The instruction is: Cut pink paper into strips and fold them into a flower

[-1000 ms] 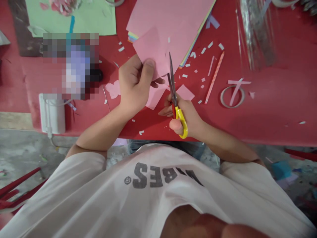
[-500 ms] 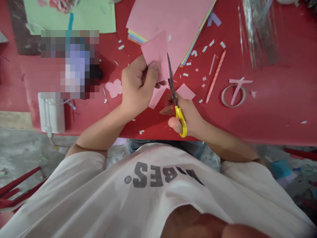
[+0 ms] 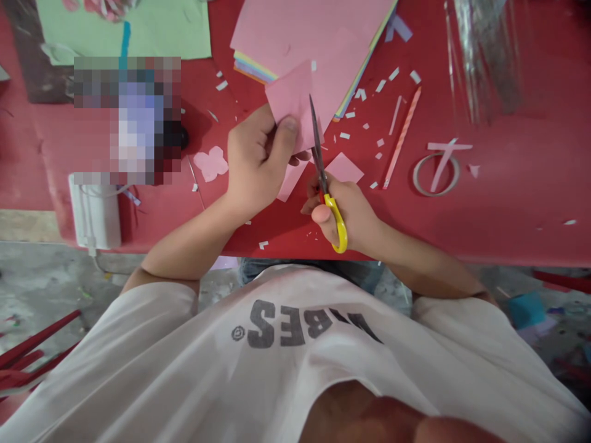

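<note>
pink sheet (image 3: 290, 89): located at upper centre of the frame, pinched between the thumb and fingers of the left hand (image 3: 253, 157). scissors (image 3: 329, 202): located just below and to the right of the sheet, gripped by the right hand (image 3: 353, 209), thumb through the yellow handle ring.

latest change: the blades stand closer together, and the sheet sits farther right, so that the long blade appears to lie across its right margin. the second blade shows only in part; its position relative to the sheet cannot be confirmed. judgement: a cutting stroke is probably under way along that margin, with the left hand feeding and steadying the paper.

difference from the frame one second earlier: there, the blades are spread wider and the sheet's left corner reaches farther left, in front of the paper stack (image 3: 314, 31) at top centre. there, the left hand also covers part of the flower-shaped cut-out (image 3: 211, 163), left of centre; now the full outline shows, just beside the hand. both grips are unchanged.

no clear displacement on the red bench (image 3: 526, 209): the pink square (image 3: 345, 168) near the right hand, the striped pencil (image 3: 403, 136) and the tape ring (image 3: 415, 176), both right of centre.
</note>
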A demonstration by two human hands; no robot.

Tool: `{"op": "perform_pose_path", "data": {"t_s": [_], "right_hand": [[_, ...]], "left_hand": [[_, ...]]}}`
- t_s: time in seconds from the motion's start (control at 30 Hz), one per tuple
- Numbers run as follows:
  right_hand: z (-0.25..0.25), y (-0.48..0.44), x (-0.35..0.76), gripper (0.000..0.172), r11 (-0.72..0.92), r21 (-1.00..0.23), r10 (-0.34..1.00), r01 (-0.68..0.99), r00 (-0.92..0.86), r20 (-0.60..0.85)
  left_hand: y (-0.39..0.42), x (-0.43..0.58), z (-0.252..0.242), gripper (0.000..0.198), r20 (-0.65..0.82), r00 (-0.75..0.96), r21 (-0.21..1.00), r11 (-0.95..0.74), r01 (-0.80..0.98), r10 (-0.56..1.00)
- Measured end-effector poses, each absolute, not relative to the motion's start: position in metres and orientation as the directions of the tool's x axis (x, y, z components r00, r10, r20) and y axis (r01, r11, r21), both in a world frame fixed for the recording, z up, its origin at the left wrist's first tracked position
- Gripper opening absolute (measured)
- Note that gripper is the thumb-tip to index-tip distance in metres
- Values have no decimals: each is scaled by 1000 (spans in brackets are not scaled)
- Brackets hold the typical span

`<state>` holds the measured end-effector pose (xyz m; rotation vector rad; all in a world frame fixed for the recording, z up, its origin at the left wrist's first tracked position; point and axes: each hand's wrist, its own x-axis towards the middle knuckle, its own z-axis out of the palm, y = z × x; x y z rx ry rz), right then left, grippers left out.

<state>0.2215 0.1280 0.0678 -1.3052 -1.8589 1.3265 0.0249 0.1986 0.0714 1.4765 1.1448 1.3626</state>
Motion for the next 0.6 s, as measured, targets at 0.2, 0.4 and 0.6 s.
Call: {"op": "perform_pose_path", "data": {"t_s": [0.2,0.4,0.6], "right_hand": [[75,127,222,101,20,-897,913,441,-373,-164],[87,129,222,101,-9,-896,904,444,-379,-196],[91,131,222,92,-46,-903,897,426,-380,-225]], "left_hand": [[197,25,73,43,288,15,955,-289,68,957],[200,24,70,46,273,2,959,-272,76,962],[199,22,75,47,259,8,964,-259,55,966]]}}
